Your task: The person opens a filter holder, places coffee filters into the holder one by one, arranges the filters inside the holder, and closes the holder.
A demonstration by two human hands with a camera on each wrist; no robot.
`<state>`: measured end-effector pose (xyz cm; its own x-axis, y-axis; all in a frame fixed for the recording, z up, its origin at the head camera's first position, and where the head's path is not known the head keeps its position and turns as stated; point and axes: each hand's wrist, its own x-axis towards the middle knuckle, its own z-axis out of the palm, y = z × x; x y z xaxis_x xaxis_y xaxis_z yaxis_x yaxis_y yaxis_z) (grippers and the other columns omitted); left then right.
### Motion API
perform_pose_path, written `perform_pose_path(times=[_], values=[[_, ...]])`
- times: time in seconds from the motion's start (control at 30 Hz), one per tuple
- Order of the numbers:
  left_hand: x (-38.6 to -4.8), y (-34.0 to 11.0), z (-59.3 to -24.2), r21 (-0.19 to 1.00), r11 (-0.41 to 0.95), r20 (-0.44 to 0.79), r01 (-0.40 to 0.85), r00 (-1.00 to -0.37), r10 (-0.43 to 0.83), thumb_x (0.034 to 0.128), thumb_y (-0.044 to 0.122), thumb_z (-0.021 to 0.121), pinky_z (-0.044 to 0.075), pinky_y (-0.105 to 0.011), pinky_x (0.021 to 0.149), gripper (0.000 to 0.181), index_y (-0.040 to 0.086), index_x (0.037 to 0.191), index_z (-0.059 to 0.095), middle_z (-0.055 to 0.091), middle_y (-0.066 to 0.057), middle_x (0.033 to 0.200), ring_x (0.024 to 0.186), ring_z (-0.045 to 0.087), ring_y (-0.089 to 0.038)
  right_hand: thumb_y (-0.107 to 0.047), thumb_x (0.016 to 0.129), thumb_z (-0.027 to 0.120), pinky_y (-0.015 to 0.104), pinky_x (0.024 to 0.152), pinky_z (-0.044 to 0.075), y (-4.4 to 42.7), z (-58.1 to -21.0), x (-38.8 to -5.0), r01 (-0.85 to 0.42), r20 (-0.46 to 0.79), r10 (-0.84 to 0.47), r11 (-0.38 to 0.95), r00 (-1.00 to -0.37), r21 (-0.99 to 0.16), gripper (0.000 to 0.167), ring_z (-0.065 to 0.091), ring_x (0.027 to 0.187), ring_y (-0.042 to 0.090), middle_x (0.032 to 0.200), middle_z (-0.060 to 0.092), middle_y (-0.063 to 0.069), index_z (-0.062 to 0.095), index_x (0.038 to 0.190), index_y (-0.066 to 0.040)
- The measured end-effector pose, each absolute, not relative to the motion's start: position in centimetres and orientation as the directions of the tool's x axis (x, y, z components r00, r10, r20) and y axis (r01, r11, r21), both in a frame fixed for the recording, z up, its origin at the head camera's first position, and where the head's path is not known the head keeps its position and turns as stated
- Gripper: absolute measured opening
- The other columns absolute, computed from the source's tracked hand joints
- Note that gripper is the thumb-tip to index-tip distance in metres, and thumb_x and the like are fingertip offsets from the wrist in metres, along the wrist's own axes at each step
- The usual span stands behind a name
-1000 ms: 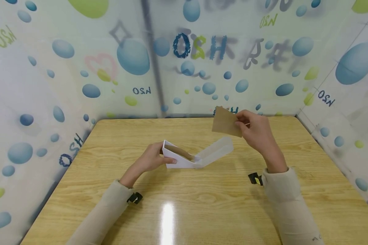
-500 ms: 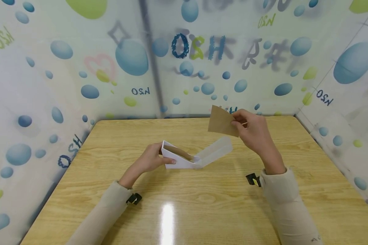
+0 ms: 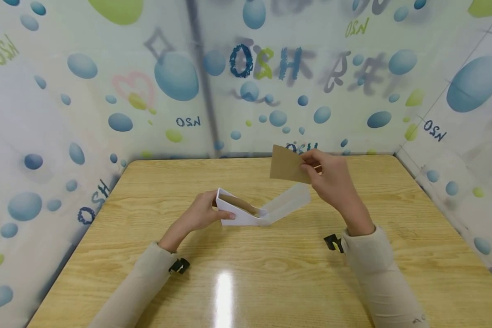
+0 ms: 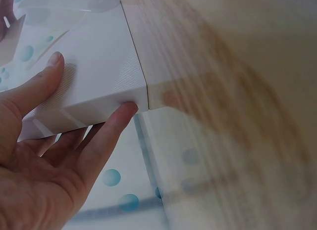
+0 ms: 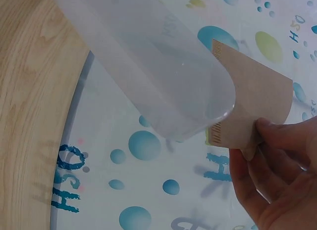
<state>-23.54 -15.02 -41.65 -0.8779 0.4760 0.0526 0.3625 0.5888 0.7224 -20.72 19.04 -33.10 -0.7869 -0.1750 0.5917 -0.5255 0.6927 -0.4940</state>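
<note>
My left hand (image 3: 201, 211) grips a white box (image 3: 238, 217) by its left end, thumb on the near side and fingers round the other side. Its translucent lid (image 3: 289, 202) stands swung open to the right. Inside the box brown paper filters (image 3: 239, 203) show. Above and beyond the lid, my right hand (image 3: 330, 175) pinches a brown paper coffee filter (image 3: 287, 165) by its right edge. Crimped seams along that coffee filter (image 5: 257, 94) show in the right wrist view, where the lid (image 5: 163, 67) partly overlaps it. The left wrist view shows the thumb flat on the box (image 4: 96, 52).
The wooden table (image 3: 246, 269) extends on all sides of the box. A patterned sheet wall (image 3: 246, 109) rises right behind the table's far edge, with more walls on the left and right. Dark wrist cameras (image 3: 179, 265) sit on both sleeves.
My right hand has moved left with the coffee filter, bringing it over the lid's far side. The left hand and the box have stayed in place.
</note>
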Motion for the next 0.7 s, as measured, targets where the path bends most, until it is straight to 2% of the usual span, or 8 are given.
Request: perform_pose_path(times=[0.7], values=[[-23.55, -15.04, -41.63, 0.722, 0.582, 0.064, 0.375, -0.873, 0.483, 0.0874, 0.028, 0.085, 0.054, -0.034, 0.076, 0.037, 0.009, 0.115, 0.069, 0.074, -0.009, 0.106, 0.094, 0.071, -0.02, 0.001, 0.095, 0.072, 0.041, 0.07, 0.061, 18.07, -33.4, -20.72, -0.553, 0.586, -0.213, 0.672, -0.782, -0.493, 0.016, 0.074, 0.082, 0.024, 0.095, 0.078, 0.013, 0.073, 0.111, -0.001]])
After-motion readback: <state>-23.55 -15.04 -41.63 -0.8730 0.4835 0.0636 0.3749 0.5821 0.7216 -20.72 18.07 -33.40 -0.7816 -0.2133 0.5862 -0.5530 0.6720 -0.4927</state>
